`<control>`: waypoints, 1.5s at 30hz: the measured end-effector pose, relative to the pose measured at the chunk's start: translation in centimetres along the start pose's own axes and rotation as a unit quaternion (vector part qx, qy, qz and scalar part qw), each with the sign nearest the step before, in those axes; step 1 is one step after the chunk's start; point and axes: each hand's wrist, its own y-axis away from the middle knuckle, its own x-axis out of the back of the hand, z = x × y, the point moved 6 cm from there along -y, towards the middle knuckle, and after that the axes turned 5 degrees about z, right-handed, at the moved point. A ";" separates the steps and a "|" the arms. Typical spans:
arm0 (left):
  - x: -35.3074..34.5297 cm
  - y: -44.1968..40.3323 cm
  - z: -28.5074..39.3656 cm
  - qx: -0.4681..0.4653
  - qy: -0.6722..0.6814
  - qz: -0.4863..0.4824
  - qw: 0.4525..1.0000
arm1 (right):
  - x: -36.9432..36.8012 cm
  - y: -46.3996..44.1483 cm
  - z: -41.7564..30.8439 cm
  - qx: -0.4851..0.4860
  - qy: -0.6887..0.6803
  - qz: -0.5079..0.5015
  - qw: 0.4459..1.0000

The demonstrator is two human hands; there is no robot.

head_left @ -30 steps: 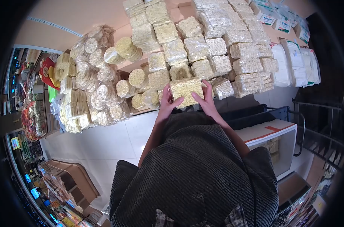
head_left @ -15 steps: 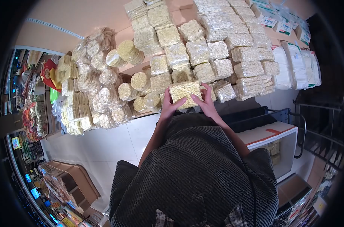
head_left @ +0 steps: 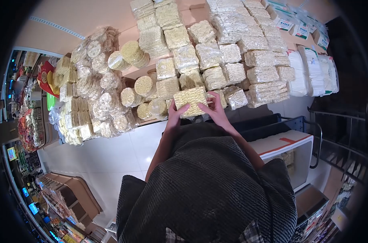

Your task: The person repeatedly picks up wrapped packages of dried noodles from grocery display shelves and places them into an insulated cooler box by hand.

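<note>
A rectangular pack of dried noodles (head_left: 190, 100) is held in front of my body, at the near edge of the noodle display. My left hand (head_left: 176, 114) grips its left end, thumb on the near face. On the right end, my right hand (head_left: 216, 111) closes around it with the thumb across the same face. Just beyond the held pack stand more wrapped square noodle blocks (head_left: 191, 79). Round noodle cakes (head_left: 144, 86) lie to the left of them. The fingers behind the pack are partly hidden.
Bagged round noodles (head_left: 110, 101) fill the shelf's left part. White packages (head_left: 312, 69) stand at its right end. A cart with a dark frame (head_left: 287, 118) carries a white box (head_left: 283, 143) at my right. Brown crates (head_left: 79, 190) stand behind on the left.
The view has shifted slightly, so the display appears a little further left. Both hands keep their hold on the noodle pack, whose face is turned slightly differently.
</note>
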 end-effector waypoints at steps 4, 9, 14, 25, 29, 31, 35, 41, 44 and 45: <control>0.9 0.0 -0.2 0.010 -0.010 0.011 1.000 | 0.1 0.4 0.8 -0.034 -0.049 -0.026 0.998; 3.5 -0.3 -1.3 0.012 0.008 0.022 1.000 | -0.5 0.4 1.9 -0.051 -0.061 -0.096 0.992; 4.8 0.9 -1.2 0.004 0.029 0.034 0.999 | -2.0 0.1 1.6 -0.078 -0.031 -0.138 0.987; 6.6 1.8 -0.1 -0.045 0.022 0.046 0.998 | -4.5 -0.7 0.8 -0.112 -0.034 -0.192 0.974; 6.8 1.8 -0.2 -0.055 0.032 0.053 0.997 | -5.1 -0.6 -0.5 -0.113 -0.017 -0.201 0.973; 6.8 1.8 -0.2 -0.058 0.026 0.054 0.997 | -4.7 -0.8 0.2 -0.115 -0.015 -0.200 0.973; 6.7 1.7 -0.5 -0.054 0.027 0.049 0.997 | -4.1 -0.9 1.2 -0.125 -0.019 -0.194 0.973; 6.2 1.5 -0.6 -0.043 -0.005 0.049 0.998 | -3.3 -1.1 2.1 -0.147 -0.023 -0.181 0.972; 6.2 1.3 -0.7 -0.034 -0.003 0.049 0.998 | -3.1 -1.2 2.4 -0.157 -0.007 -0.171 0.973; 6.2 1.2 -0.8 -0.030 0.000 0.050 0.998 | -3.0 -1.2 2.5 -0.163 -0.005 -0.170 0.972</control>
